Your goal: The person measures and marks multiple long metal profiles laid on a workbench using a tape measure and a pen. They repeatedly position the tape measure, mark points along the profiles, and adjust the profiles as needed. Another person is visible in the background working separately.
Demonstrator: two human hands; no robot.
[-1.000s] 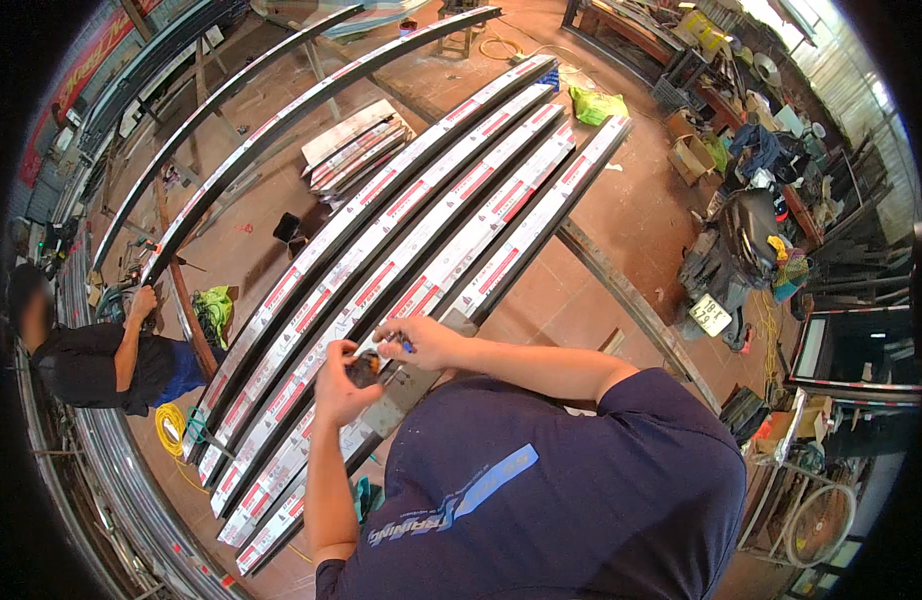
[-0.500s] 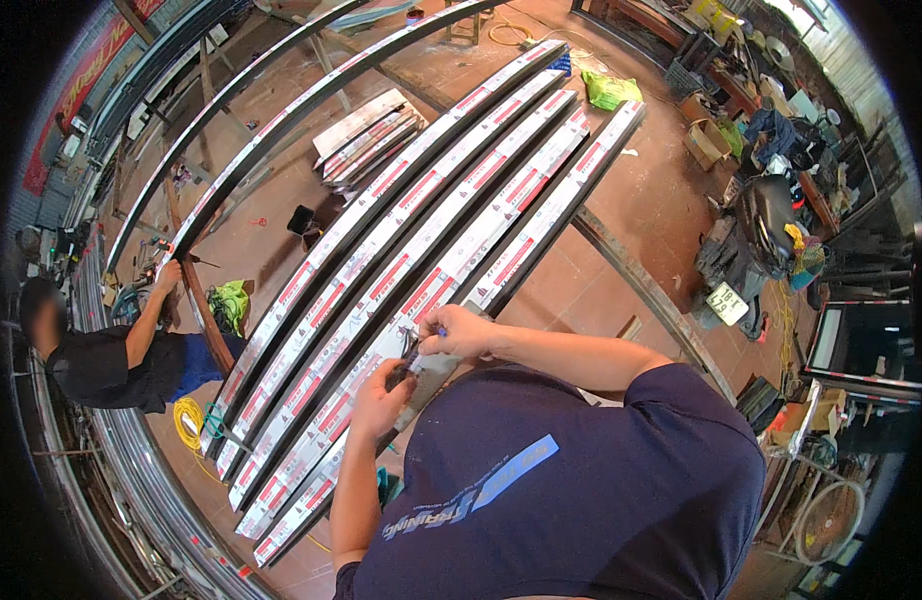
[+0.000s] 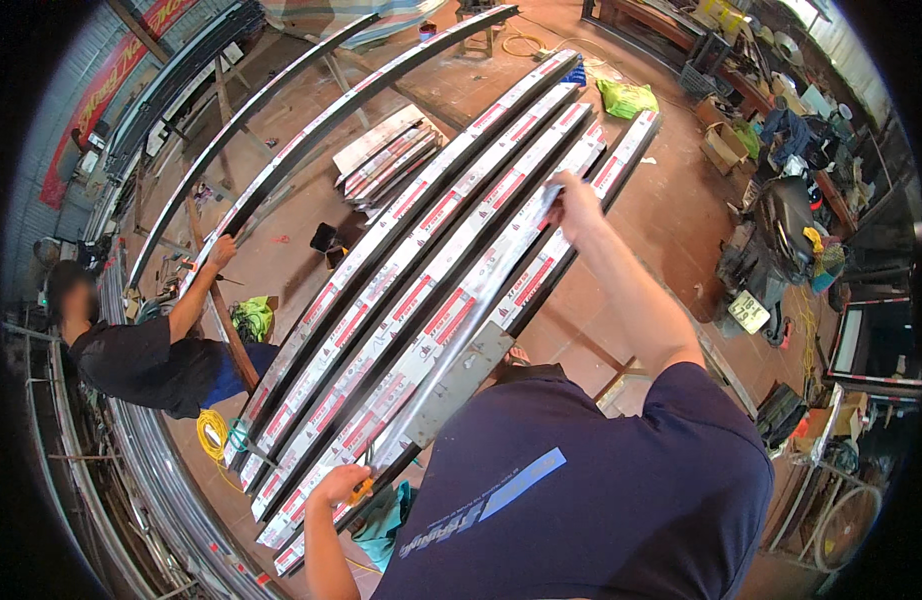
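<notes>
Several long curved metal profiles point(image 3: 421, 290), wrapped in white and red printed film, lie side by side in front of me. A long thin pale strip point(image 3: 471, 325), looking like a tape measure's blade, runs between my two hands along the profiles. Closed near the near left ends, my left hand point(image 3: 339, 486) grips a yellow-orange tape measure point(image 3: 361, 490), mostly hidden by the fingers. My right hand point(image 3: 577, 208) is stretched toward the far right, closed around the strip's other end. Beside the strip, close to my torso, lies a flat grey plate point(image 3: 471, 375).
A co-worker point(image 3: 131, 360) at the left touches another curved profile point(image 3: 271, 175). Stacked panels point(image 3: 389, 155) and a bright green bag point(image 3: 626, 98) lie beyond. Motorbike parts point(image 3: 781, 230) and clutter line the right. A yellow cable coil point(image 3: 212, 430) is at the left.
My hands were close together over the profiles; now they are far apart, the right moved up and right, the left down and left. The pale strip now spans between them.
</notes>
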